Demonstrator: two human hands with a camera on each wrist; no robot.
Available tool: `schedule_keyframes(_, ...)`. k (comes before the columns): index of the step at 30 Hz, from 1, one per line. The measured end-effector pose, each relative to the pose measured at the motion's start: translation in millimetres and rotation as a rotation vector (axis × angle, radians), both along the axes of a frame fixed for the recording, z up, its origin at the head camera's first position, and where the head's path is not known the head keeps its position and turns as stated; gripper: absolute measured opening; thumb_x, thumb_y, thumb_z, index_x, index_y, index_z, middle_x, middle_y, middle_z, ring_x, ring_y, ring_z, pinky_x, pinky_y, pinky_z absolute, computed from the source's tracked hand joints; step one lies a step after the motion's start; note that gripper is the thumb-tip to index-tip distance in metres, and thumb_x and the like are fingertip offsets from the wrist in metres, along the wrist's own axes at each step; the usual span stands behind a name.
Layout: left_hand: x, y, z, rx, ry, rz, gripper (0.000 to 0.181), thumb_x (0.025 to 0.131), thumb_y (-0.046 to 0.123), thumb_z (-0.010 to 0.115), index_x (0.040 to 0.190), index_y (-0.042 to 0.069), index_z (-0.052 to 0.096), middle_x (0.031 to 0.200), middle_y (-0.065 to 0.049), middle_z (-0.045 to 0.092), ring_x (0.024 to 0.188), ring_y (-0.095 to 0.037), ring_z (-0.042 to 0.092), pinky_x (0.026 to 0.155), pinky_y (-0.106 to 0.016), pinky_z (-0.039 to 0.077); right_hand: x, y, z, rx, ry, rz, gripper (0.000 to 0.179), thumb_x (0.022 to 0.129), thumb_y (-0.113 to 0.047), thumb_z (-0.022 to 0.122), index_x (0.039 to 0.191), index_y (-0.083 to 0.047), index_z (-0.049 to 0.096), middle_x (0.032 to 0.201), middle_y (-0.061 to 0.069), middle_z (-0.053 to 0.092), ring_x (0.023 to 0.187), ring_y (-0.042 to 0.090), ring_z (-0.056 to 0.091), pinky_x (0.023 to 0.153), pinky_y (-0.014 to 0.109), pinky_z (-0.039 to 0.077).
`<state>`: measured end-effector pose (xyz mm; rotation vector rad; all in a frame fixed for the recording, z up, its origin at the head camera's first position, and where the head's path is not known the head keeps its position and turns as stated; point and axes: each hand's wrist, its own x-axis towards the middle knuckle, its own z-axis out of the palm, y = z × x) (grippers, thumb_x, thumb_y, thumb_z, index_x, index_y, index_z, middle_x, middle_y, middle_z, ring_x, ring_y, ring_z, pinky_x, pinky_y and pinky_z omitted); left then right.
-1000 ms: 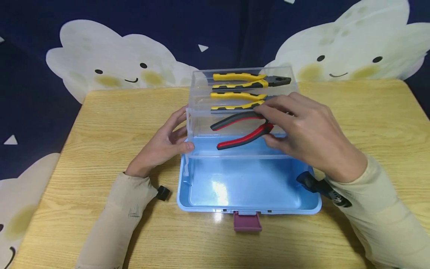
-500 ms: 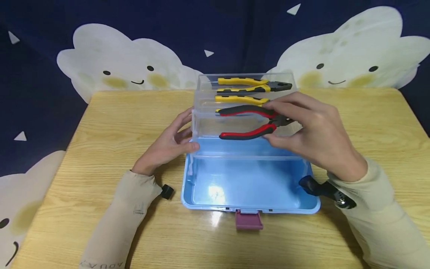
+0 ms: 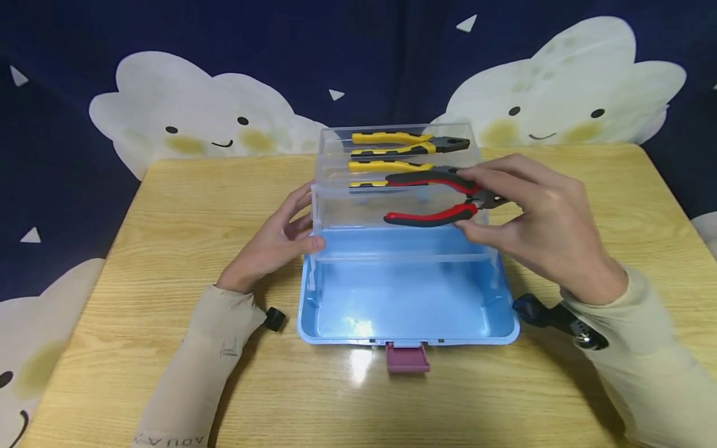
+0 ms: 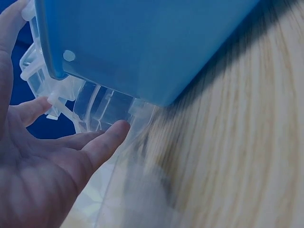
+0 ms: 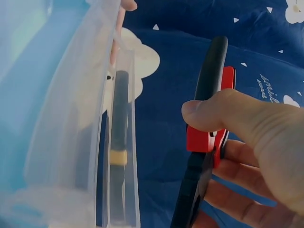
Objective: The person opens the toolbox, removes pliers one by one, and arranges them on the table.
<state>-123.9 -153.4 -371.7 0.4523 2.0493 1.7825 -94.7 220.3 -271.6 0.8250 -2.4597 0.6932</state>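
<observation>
In the head view my right hand (image 3: 538, 218) pinches red-and-black pliers (image 3: 420, 219) near the pivot, handles pointing left. They hang above the clear trays. The right wrist view shows these pliers (image 5: 212, 71) beside the tray, apart from it. Two yellow-and-black pliers lie in the upper clear tray (image 3: 336, 140); the nearer yellow pliers (image 3: 386, 167) are partly hidden. My left hand (image 3: 271, 249) holds the left end of the lower clear tray (image 3: 358, 210), thumb in front, other fingers behind. In the left wrist view, some fingers (image 4: 107, 142) stretch past the tray without gripping.
The trays stand raised over the rear of a blue toolbox (image 3: 392, 311) whose purple latch (image 3: 407, 359) hangs open at the front. Everything is on a wooden table (image 3: 185, 236). A dark blue cloth with cloud faces (image 3: 196, 106) hangs behind.
My right hand has lifted the red-and-black pliers up and moved them to the right, out from over the lower tray's left part. My left hand stays at the tray's end.
</observation>
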Motion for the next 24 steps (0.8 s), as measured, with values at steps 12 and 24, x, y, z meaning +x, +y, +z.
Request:
schedule_keyframes(12,-0.7,-0.4,-0.6,-0.003,-0.003,0.003,0.098,0.085,0.047,0.083,0.163,0.04,0.023,0.171,0.001,0.026,0.156,-0.031,0.037,0.123,-0.053,0.04,0.9,26,-13.7,-0.014,0.024,-0.046,0.064,0.06,-0.008,0.099,0.119,-0.001,0.076,0.11,0.017,0.076,0.087,0.03,0.072,0.086,-0.004,0.032)
schedule_keyframes(24,-0.9,-0.4,-0.4,-0.003,-0.011,0.006,0.094,0.09,0.038,0.082,0.163,0.041,0.022,0.17,0.004,0.027,0.156,-0.029,0.037,0.12,-0.041,0.045,-8.5,47,-17.3,-0.03,0.054,-0.123,0.054,0.069,-0.016,0.092,0.119,-0.002,0.076,0.11,0.017,0.077,0.091,-0.009,0.062,0.083,-0.004,0.031)
